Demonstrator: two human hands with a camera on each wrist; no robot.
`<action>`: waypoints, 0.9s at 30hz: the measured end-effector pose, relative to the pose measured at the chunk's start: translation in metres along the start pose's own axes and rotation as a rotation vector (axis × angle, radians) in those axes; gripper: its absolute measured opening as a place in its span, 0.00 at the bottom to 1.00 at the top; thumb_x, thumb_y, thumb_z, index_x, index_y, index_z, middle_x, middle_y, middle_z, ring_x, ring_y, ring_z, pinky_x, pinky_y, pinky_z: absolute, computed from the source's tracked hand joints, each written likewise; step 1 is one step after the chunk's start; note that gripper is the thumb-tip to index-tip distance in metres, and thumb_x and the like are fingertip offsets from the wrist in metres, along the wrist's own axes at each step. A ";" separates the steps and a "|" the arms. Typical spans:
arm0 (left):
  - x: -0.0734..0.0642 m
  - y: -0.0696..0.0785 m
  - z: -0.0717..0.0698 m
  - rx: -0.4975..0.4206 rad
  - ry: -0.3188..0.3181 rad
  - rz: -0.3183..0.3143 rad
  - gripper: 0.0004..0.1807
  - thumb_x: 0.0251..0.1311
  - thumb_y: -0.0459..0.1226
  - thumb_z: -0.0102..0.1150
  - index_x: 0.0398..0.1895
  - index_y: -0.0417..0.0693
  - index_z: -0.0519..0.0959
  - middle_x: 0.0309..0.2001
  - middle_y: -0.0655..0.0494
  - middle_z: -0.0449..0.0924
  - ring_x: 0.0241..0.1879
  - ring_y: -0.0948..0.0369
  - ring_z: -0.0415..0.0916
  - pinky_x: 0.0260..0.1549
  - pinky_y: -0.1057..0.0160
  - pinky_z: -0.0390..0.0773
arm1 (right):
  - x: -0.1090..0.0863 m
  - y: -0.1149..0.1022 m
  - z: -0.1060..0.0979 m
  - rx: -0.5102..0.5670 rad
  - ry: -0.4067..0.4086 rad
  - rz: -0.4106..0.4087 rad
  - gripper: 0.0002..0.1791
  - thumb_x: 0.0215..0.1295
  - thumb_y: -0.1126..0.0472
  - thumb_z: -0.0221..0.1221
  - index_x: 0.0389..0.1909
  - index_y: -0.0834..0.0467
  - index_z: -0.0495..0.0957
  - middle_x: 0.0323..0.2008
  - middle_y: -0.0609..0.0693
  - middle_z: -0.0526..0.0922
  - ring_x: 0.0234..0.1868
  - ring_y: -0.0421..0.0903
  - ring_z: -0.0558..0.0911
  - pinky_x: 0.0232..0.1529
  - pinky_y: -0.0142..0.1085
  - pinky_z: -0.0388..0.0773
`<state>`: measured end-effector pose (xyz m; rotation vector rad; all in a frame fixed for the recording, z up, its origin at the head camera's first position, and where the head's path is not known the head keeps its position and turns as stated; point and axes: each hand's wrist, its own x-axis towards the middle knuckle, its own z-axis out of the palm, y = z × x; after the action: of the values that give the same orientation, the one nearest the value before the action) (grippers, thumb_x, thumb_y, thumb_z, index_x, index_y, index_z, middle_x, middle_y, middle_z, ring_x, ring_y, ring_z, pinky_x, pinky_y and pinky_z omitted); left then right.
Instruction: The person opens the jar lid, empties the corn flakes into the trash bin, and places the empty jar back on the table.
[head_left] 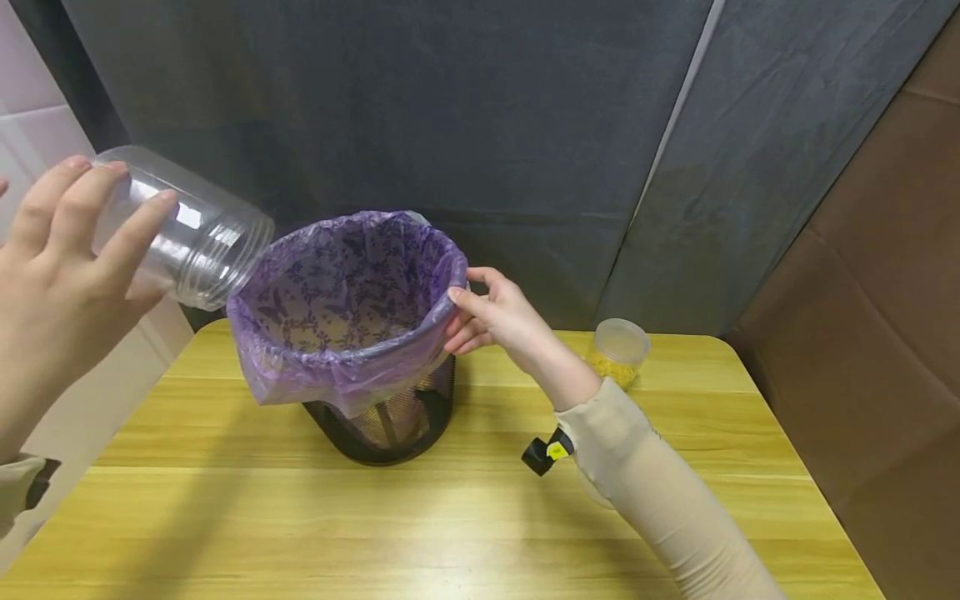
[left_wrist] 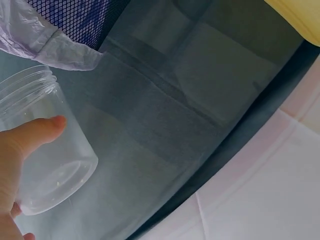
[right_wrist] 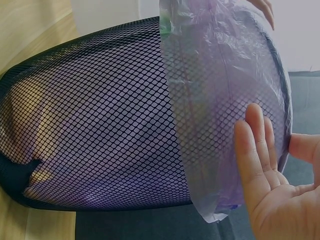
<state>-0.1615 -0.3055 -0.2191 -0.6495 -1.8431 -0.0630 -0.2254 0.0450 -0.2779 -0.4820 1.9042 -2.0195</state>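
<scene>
A clear plastic jar (head_left: 191,221) is in my left hand (head_left: 67,250), thumb on one side and fingers on the other. The jar is tipped with its open threaded mouth toward the left rim of a black mesh wastebasket (head_left: 442,408); it looks empty. In the left wrist view, the jar (left_wrist: 60,150) shows its mouth close to the liner's hanging edge. A purple patterned bin bag (head_left: 352,375) lines the wastebasket and folds over its rim. My right hand (head_left: 498,317) pinches the right rim through the bag, with the thumb (right_wrist: 302,147) on top and fingers against the outside.
A clear tub (head_left: 621,346) with small yellow pieces stands at the back right of the wooden table (head_left: 450,533). Another round clear edge lies partly hidden beneath the right sleeve (head_left: 630,450). A dark grey cloth (head_left: 390,108) hangs behind the table.
</scene>
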 end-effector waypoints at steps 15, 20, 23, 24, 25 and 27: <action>-0.023 -0.008 -0.005 -0.062 -0.027 -0.238 0.50 0.20 0.21 0.65 0.61 0.44 0.68 0.64 0.36 0.63 0.66 0.38 0.55 0.63 0.41 0.53 | 0.000 0.001 0.001 0.007 0.005 -0.008 0.27 0.72 0.62 0.51 0.66 0.62 0.54 0.22 0.58 0.79 0.19 0.48 0.82 0.27 0.42 0.82; -0.030 -0.009 -0.005 -0.057 -0.018 -0.288 0.50 0.21 0.23 0.67 0.62 0.44 0.66 0.63 0.35 0.62 0.65 0.39 0.55 0.63 0.40 0.54 | 0.000 0.001 0.001 0.009 0.010 -0.008 0.27 0.72 0.62 0.51 0.67 0.61 0.53 0.22 0.58 0.80 0.19 0.48 0.82 0.27 0.42 0.82; -0.034 -0.011 -0.006 -0.065 -0.028 -0.314 0.41 0.42 0.43 0.67 0.63 0.43 0.64 0.64 0.33 0.61 0.66 0.40 0.54 0.63 0.40 0.53 | 0.000 0.001 0.001 0.010 0.006 -0.010 0.27 0.72 0.62 0.51 0.67 0.62 0.53 0.22 0.57 0.80 0.19 0.48 0.82 0.27 0.42 0.82; -0.036 -0.012 -0.006 -0.066 -0.032 -0.323 0.41 0.46 0.51 0.63 0.64 0.43 0.63 0.64 0.32 0.60 0.66 0.40 0.53 0.63 0.39 0.53 | 0.001 0.001 0.001 0.011 0.006 -0.010 0.27 0.72 0.62 0.51 0.67 0.62 0.53 0.22 0.57 0.80 0.19 0.48 0.82 0.27 0.42 0.82; -0.038 -0.013 -0.007 -0.062 -0.044 -0.333 0.44 0.50 0.59 0.57 0.65 0.43 0.63 0.64 0.32 0.59 0.67 0.40 0.52 0.63 0.39 0.53 | 0.001 0.002 0.001 0.011 0.005 -0.011 0.27 0.72 0.61 0.51 0.67 0.62 0.53 0.22 0.57 0.80 0.19 0.48 0.82 0.27 0.42 0.82; -0.042 -0.014 -0.007 -0.054 -0.058 -0.352 0.50 0.50 0.70 0.45 0.66 0.41 0.61 0.65 0.31 0.58 0.67 0.41 0.51 0.63 0.39 0.52 | 0.001 0.002 0.001 0.010 0.004 -0.013 0.27 0.72 0.61 0.51 0.67 0.62 0.53 0.22 0.57 0.80 0.19 0.48 0.83 0.27 0.42 0.82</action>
<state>-0.1525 -0.3366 -0.2498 -0.3601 -2.0002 -0.3294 -0.2256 0.0440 -0.2795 -0.4887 1.8971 -2.0391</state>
